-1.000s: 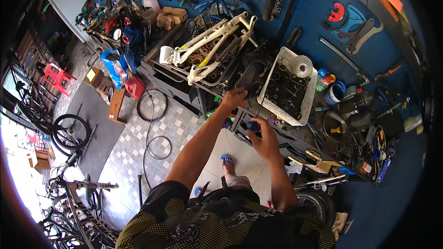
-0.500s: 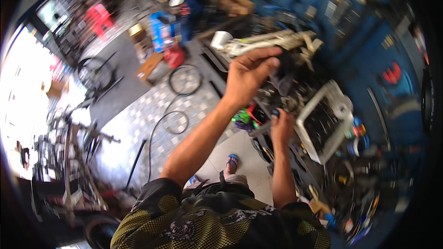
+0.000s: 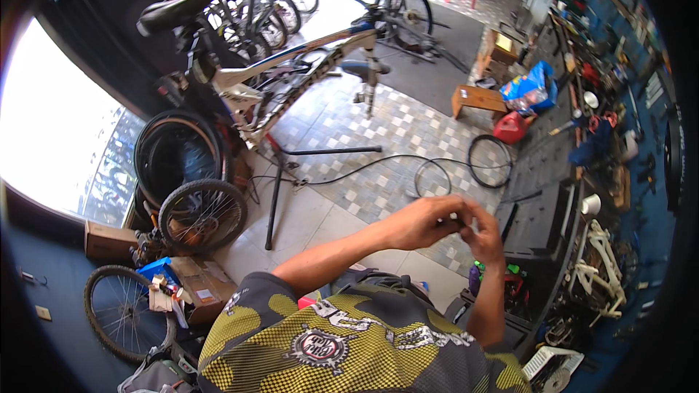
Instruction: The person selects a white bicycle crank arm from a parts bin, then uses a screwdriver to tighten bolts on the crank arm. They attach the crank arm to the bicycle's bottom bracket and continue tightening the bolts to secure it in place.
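My left hand (image 3: 431, 220) and my right hand (image 3: 484, 236) are brought together in front of my body, right of centre. Their fingertips meet, bent and pinched. Something small and dark may sit between them, but it is too small to name. Ahead to the left, a white and blue bicycle frame (image 3: 273, 91) with a black saddle (image 3: 188, 7) is held up on a stand with dark legs (image 3: 275, 193). Neither hand touches the frame.
A dark workbench (image 3: 535, 211) runs along the right, with a white frame part (image 3: 597, 269) and tools. Wheels (image 3: 202, 220) and a cardboard box (image 3: 200, 287) stand at the left. A thin black hose (image 3: 364, 167) crosses the tiles; a wooden stool (image 3: 477, 100) stands farther off.
My view has swung left from the workbench toward the bicycle on the stand. My hands, apart over the bench before, are now together. The dark cloth-like thing by my left hand no longer shows.
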A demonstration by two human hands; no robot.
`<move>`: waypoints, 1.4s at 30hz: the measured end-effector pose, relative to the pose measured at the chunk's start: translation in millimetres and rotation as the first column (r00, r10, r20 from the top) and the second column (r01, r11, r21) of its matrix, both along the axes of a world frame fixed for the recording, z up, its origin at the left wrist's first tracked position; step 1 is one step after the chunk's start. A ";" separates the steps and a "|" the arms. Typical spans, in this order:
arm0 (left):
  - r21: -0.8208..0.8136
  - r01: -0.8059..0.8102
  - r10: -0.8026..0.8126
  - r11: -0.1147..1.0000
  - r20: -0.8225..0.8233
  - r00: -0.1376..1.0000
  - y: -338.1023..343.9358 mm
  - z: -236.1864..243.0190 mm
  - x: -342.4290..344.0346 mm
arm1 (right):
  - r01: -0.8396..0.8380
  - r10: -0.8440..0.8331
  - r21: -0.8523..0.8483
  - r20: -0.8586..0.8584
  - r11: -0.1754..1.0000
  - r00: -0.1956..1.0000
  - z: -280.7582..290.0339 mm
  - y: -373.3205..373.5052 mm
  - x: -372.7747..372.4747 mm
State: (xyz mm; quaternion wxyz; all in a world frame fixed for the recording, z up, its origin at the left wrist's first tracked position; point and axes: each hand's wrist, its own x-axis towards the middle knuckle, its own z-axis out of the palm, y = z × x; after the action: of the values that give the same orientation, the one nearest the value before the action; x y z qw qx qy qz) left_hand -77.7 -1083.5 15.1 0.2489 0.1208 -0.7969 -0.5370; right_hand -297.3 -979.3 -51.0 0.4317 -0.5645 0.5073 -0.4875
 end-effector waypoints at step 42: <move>0.622 -0.344 -0.158 0.704 0.609 0.778 -540.2 -119.2 452.3 | 0.200 -0.065 0.083 -0.770 0.976 0.635 -95.7 -477.3 503.9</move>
State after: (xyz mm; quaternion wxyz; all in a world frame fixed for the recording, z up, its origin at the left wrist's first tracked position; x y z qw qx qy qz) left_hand 374.6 -1623.7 -104.1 -0.0647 0.4186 -0.5580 -0.7136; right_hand 206.6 -1456.6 -146.7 0.1849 -0.6416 0.7191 -0.1925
